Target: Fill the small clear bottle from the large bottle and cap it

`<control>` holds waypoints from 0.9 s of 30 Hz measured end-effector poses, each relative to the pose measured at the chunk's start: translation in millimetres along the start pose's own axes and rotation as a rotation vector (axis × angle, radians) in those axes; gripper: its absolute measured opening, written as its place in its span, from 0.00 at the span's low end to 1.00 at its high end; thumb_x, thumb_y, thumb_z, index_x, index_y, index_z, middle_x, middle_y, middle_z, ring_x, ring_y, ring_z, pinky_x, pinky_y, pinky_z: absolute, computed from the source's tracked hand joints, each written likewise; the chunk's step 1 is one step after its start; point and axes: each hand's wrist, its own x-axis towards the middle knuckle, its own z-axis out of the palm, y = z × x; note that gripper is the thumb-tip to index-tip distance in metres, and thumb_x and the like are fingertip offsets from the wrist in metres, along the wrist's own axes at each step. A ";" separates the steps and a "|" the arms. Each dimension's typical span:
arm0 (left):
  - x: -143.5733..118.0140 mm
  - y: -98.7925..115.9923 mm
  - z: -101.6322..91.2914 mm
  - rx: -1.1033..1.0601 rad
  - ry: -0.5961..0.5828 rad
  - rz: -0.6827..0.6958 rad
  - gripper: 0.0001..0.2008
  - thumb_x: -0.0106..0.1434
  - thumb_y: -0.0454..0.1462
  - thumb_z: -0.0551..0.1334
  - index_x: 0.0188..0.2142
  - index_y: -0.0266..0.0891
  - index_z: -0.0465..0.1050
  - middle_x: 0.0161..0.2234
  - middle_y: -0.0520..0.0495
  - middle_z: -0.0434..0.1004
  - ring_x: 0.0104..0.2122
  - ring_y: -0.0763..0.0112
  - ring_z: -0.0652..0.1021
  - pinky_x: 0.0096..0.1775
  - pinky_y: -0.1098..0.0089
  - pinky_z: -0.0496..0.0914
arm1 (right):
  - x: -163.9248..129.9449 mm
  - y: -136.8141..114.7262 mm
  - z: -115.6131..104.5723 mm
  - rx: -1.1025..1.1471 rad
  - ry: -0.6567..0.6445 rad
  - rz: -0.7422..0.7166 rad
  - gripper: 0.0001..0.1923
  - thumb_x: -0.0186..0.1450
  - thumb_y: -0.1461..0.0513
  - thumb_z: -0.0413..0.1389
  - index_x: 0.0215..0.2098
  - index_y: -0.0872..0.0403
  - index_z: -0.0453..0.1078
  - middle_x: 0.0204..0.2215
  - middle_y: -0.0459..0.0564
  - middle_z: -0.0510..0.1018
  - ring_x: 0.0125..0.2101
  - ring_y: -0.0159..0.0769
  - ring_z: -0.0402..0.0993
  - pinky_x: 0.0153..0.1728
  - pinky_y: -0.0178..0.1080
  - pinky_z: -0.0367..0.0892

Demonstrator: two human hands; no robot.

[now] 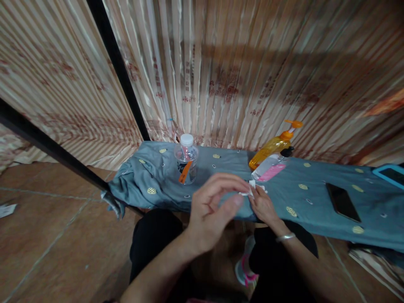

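Note:
My left hand (213, 206) is raised over the front edge of the cloth-covered bench, fingers curved and thumb apart from them, with nothing visible in its grasp. Its fingertips reach a small crumpled white tissue (251, 189); whether they touch it I cannot tell. My right hand (263, 205), with a silver bangle on the wrist, is closed on that tissue. Just behind it, a clear bottle with pink on it and a black cap (271, 167) leans beside an amber pump bottle (272, 150). Left of my hands stands a clear plastic bottle (187, 162) with a white cap and orange label.
A grey-blue cloth (221, 160) with yellow prints covers the narrow bench. On its right lie a dark phone (343, 202) and a blue-framed device (391, 174). Black poles (121, 71) rise at the left, before a striped curtain (221, 84). A pink-and-white shoe (245, 269) shows below.

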 end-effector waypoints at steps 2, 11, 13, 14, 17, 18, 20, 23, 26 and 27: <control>4.6 -14.5 -25.1 0.243 0.178 0.135 0.05 0.62 0.37 0.60 0.37 0.40 0.74 0.39 0.46 0.75 0.43 0.66 0.75 0.47 0.64 0.70 | 10.7 -15.1 8.8 0.010 0.020 0.029 0.26 0.69 0.57 0.38 0.56 0.66 0.62 0.52 0.63 0.59 0.53 0.47 0.54 0.54 0.48 0.57; 16.1 -113.8 -99.8 0.679 0.434 -0.137 0.57 0.45 0.39 0.73 0.65 0.37 0.37 0.66 0.33 0.40 0.65 0.55 0.47 0.64 0.55 0.45 | 121.1 -103.9 61.1 0.104 0.001 0.124 0.19 0.70 0.62 0.45 0.55 0.64 0.61 0.53 0.63 0.56 0.55 0.47 0.51 0.55 0.50 0.53; 19.3 -132.5 -100.3 0.641 0.426 -0.190 0.59 0.44 0.38 0.73 0.65 0.35 0.33 0.66 0.31 0.40 0.65 0.55 0.47 0.64 0.55 0.46 | 135.1 -131.2 68.0 0.135 -0.019 0.081 0.19 0.70 0.62 0.45 0.56 0.63 0.61 0.54 0.62 0.55 0.55 0.48 0.50 0.55 0.51 0.52; 21.4 -138.9 -100.0 0.626 0.416 -0.208 0.60 0.44 0.37 0.73 0.65 0.35 0.33 0.66 0.30 0.41 0.65 0.55 0.49 0.63 0.56 0.48 | 137.4 -144.5 69.1 0.152 -0.031 0.047 0.19 0.70 0.62 0.45 0.56 0.62 0.61 0.55 0.62 0.55 0.56 0.48 0.49 0.55 0.52 0.52; 27.8 -149.0 -97.9 0.615 0.395 -0.260 0.58 0.44 0.34 0.72 0.65 0.37 0.34 0.64 0.32 0.49 0.63 0.55 0.56 0.61 0.58 0.54 | 127.4 -176.2 62.4 0.208 -0.073 -0.106 0.20 0.69 0.64 0.46 0.58 0.61 0.61 0.57 0.59 0.52 0.58 0.45 0.46 0.58 0.49 0.49; 29.3 -150.6 -97.2 0.626 0.394 -0.269 0.57 0.44 0.33 0.72 0.65 0.39 0.36 0.64 0.34 0.51 0.63 0.55 0.57 0.61 0.58 0.56 | 120.1 -182.5 57.2 0.227 -0.088 -0.162 0.20 0.69 0.64 0.47 0.59 0.61 0.60 0.58 0.58 0.52 0.58 0.42 0.45 0.59 0.47 0.49; 31.0 -152.8 -96.6 0.656 0.402 -0.274 0.53 0.44 0.31 0.71 0.64 0.41 0.41 0.63 0.37 0.53 0.62 0.56 0.59 0.60 0.59 0.57 | 103.3 -187.0 44.4 0.256 -0.115 -0.258 0.21 0.68 0.65 0.48 0.59 0.60 0.60 0.58 0.55 0.52 0.59 0.38 0.45 0.59 0.42 0.49; 30.7 -155.2 -97.7 0.669 0.421 -0.276 0.50 0.44 0.33 0.71 0.62 0.40 0.47 0.60 0.38 0.60 0.59 0.56 0.64 0.59 0.58 0.59 | 77.5 -170.7 24.5 0.291 -0.145 -0.377 0.21 0.67 0.66 0.47 0.59 0.60 0.60 0.58 0.54 0.53 0.59 0.37 0.46 0.59 0.41 0.52; 28.8 -155.3 -100.1 0.658 0.437 -0.265 0.48 0.45 0.34 0.71 0.61 0.40 0.48 0.58 0.38 0.63 0.57 0.56 0.66 0.58 0.57 0.60 | 52.8 -126.1 9.2 0.289 -0.142 -0.431 0.21 0.69 0.64 0.43 0.59 0.60 0.60 0.58 0.55 0.52 0.58 0.37 0.47 0.58 0.42 0.53; 28.0 -154.7 -100.9 0.655 0.440 -0.260 0.47 0.45 0.34 0.71 0.61 0.40 0.49 0.57 0.39 0.64 0.57 0.57 0.67 0.58 0.57 0.60 | 44.6 -106.4 5.4 0.267 -0.127 -0.410 0.21 0.70 0.63 0.42 0.58 0.61 0.61 0.58 0.55 0.53 0.58 0.38 0.48 0.58 0.43 0.54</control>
